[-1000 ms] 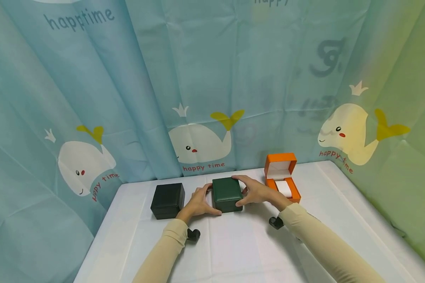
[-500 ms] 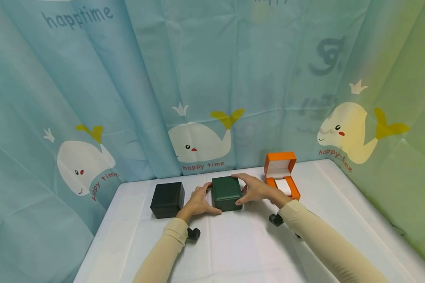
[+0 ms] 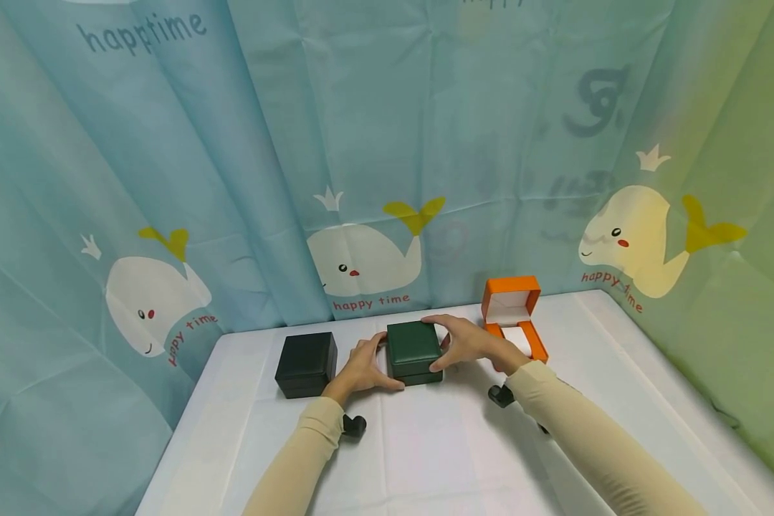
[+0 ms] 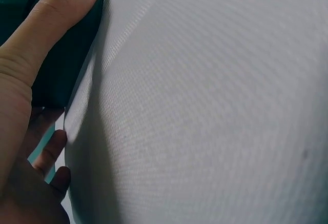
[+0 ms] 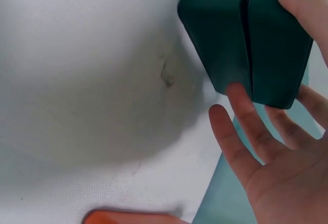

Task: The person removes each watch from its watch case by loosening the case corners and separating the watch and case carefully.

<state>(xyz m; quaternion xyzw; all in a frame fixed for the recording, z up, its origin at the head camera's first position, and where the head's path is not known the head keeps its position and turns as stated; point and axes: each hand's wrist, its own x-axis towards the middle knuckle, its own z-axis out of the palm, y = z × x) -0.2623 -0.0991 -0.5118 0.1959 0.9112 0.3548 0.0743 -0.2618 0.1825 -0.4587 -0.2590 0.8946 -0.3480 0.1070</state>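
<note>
A closed green box (image 3: 415, 345) with a leather-like surface stands upright on the white table, between both hands. My left hand (image 3: 360, 369) holds its left side; in the left wrist view the thumb (image 4: 64, 8) lies low along the front face, fingers behind the left side. From the right, my right hand (image 3: 467, 345) grips the box, thumb on the front of the lid and fingers reaching round to the back corner. The right wrist view shows the dark seam between lid and base of the green box (image 5: 220, 34), with some fingertips (image 5: 237, 92) at its far edge.
A closed black box (image 3: 304, 362) stands left of the left hand. Behind the right wrist sits an orange box (image 3: 511, 284), its lid raised and a white cushion (image 3: 517, 341) inside. A blue whale-print curtain (image 3: 374, 143) hangs along the table's back edge.
</note>
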